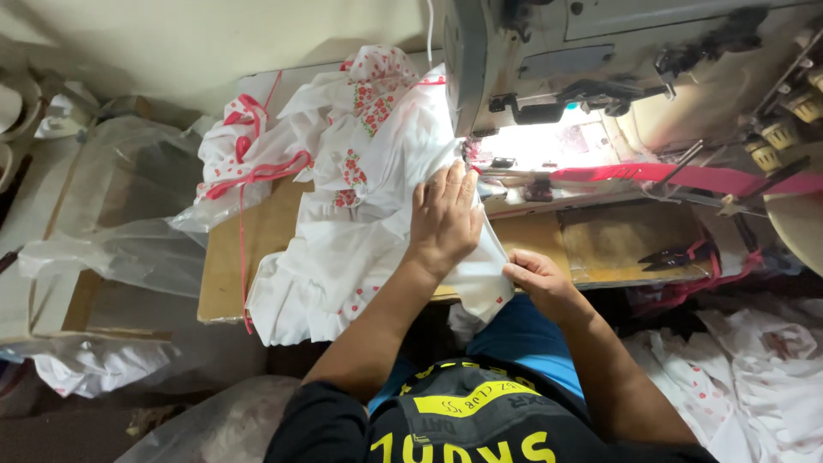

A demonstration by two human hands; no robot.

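head view looks down on a sewing station. left hand (443, 219) lies flat, fingers together and stretched out, pressing on a white garment (360, 214) spread over the wooden desk (249, 249). right hand (540, 279) sits just beside it toward the body, at the desk's near edge, pinching a fold of the same cloth between thumb and fingers.

white garment is thin, soft and crumpled, printed with small red flowers and dots, with ruffled hems and a narrow red trim; it bunches away from the left hand's fingertips and hangs over the desk edge below the wrist. just ahead of the left fingertips stands the grey metal sewing machine (600, 60), its brightly lit needle area (549, 146) touching the cloth's edge. a flat strip of red ribbon (686, 178) runs out from there, beyond the right hand, across the machine bed. a pair of small dark thread snips (677, 255) lies on the worn wooden panel past the right hand, well apart from it.

outward of the left forearm, crinkled clear plastic bags (129, 223) pile up beside the desk. outward of the right forearm, lower down, lies a heap of more white printed cloth (754, 360). blue trousers and a black shirt with yellow print fill the bottom of the view.
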